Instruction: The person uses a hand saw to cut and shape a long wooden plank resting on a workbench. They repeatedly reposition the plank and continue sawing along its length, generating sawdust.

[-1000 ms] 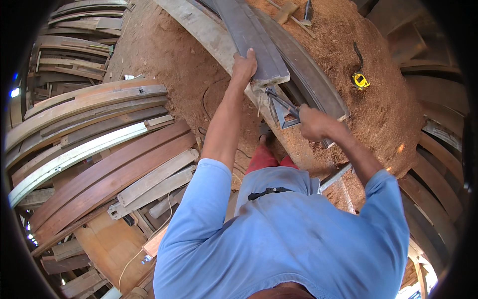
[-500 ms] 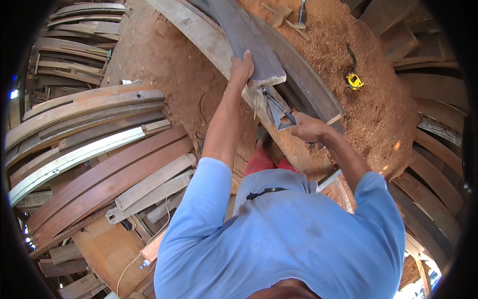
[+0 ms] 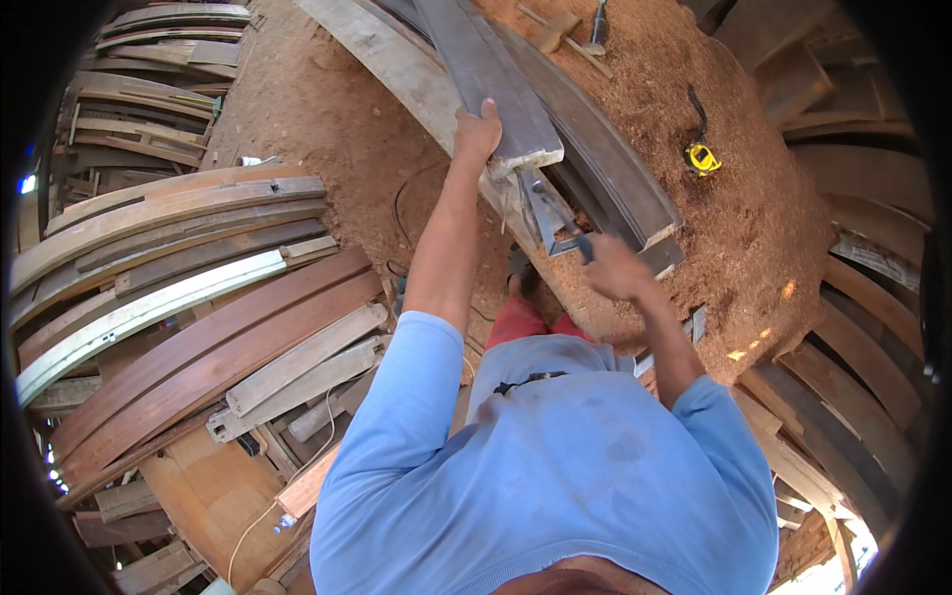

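Observation:
My left hand [image 3: 478, 131] is closed round the left edge of a dark wooden plank [image 3: 496, 84], near its pale, rough cut end. The plank rests across other long timbers. Just below that end, my right hand [image 3: 617, 268] is closed on a dark-handled hand tool [image 3: 575, 236]. Its slim front part is blurred, so its exact kind is unclear. A grey triangular metal piece [image 3: 544, 218] lies beside the tool, under the plank's end. To the right is a thick dark moulded timber [image 3: 605, 149]; on the left, a pale weathered beam [image 3: 397, 69].
Wood shavings [image 3: 744, 248] cover the ground at right, where a yellow tape measure [image 3: 702, 159] lies. Farther off are a wooden marking gauge [image 3: 558, 32] and a chisel-like tool [image 3: 598, 30]. Stacked planks [image 3: 198, 327] line the left; more timbers [image 3: 873, 327] stand at right.
My right hand has drawn back to the right and slightly down with the dark-handled tool. My left hand stays on the plank, with only a small shift of the whole view.

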Action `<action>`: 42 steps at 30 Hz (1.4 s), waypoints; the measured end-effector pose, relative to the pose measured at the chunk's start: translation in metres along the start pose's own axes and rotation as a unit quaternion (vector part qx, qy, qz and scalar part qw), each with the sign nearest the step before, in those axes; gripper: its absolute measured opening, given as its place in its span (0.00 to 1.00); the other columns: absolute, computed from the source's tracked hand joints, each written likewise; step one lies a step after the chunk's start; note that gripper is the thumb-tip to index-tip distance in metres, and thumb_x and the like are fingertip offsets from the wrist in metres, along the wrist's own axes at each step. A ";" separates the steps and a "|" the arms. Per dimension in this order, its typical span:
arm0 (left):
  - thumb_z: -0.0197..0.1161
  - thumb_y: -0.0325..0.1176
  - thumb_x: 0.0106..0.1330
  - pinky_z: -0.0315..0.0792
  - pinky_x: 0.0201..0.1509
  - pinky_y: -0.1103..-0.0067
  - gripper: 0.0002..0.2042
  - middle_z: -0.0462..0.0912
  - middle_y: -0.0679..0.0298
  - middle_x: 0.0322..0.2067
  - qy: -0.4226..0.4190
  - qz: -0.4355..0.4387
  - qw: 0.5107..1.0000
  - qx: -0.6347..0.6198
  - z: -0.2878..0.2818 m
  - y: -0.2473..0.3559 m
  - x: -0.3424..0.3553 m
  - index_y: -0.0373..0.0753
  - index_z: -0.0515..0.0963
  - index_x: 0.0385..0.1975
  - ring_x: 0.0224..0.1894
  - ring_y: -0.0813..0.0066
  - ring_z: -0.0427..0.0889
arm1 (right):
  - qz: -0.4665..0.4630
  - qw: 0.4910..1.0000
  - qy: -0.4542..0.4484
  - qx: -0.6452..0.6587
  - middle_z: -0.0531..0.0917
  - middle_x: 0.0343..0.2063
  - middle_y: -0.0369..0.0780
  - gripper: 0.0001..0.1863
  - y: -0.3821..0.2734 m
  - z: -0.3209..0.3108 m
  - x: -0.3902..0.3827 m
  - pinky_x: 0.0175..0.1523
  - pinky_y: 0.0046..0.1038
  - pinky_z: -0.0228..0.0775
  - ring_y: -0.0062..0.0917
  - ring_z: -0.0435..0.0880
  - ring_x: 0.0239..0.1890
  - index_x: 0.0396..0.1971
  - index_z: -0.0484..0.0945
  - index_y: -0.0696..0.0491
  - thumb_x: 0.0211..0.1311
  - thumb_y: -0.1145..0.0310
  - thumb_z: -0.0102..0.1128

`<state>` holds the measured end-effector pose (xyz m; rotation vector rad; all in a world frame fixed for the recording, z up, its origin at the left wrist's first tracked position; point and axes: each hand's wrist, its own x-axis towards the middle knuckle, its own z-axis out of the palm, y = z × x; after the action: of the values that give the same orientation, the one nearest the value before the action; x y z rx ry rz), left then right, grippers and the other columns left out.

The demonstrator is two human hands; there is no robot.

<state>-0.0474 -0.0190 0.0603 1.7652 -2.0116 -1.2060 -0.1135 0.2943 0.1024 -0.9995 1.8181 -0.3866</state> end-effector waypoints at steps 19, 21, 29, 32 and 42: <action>0.55 0.53 0.73 0.67 0.70 0.61 0.37 0.73 0.31 0.61 0.006 0.027 0.999 -0.029 0.003 -0.003 0.003 0.23 0.60 0.67 0.65 0.38 0.74 | -0.063 0.981 0.042 0.181 0.86 0.34 0.56 0.26 -0.050 0.046 0.079 0.51 0.44 0.73 0.47 0.86 0.41 0.35 0.84 0.62 0.74 0.53 0.48; 0.55 0.53 0.72 0.66 0.70 0.61 0.37 0.73 0.31 0.61 0.001 0.027 0.999 -0.021 0.000 0.001 -0.002 0.24 0.59 0.67 0.65 0.38 0.74 | -0.025 0.969 0.036 0.241 0.86 0.32 0.56 0.26 -0.059 0.050 0.073 0.49 0.44 0.72 0.48 0.86 0.39 0.32 0.85 0.62 0.74 0.54 0.48; 0.54 0.54 0.73 0.65 0.71 0.60 0.39 0.71 0.30 0.62 0.004 0.011 1.000 -0.005 0.001 0.006 -0.007 0.25 0.56 0.70 0.66 0.37 0.72 | -0.068 0.933 0.019 0.352 0.82 0.21 0.44 0.24 -0.027 0.058 0.077 0.38 0.35 0.70 0.29 0.80 0.28 0.28 0.85 0.61 0.72 0.55 0.54; 0.54 0.54 0.73 0.65 0.71 0.59 0.39 0.71 0.30 0.62 0.006 0.017 1.000 -0.016 0.003 0.002 -0.006 0.25 0.56 0.70 0.66 0.36 0.73 | -0.065 0.931 0.022 0.359 0.79 0.19 0.38 0.24 -0.031 0.057 0.077 0.35 0.31 0.68 0.23 0.75 0.26 0.27 0.84 0.60 0.72 0.54 0.55; 0.54 0.55 0.73 0.68 0.69 0.59 0.38 0.73 0.30 0.61 -0.002 0.013 1.000 0.002 -0.003 0.010 -0.010 0.24 0.58 0.67 0.64 0.37 0.75 | -0.095 0.979 0.076 0.165 0.86 0.30 0.54 0.18 -0.049 0.042 0.064 0.47 0.42 0.75 0.45 0.87 0.37 0.32 0.85 0.62 0.66 0.64 0.52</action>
<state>-0.0501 -0.0116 0.0732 1.7333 -2.0343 -1.1987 -0.0660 0.2225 0.0759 -0.9294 1.7220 -0.8729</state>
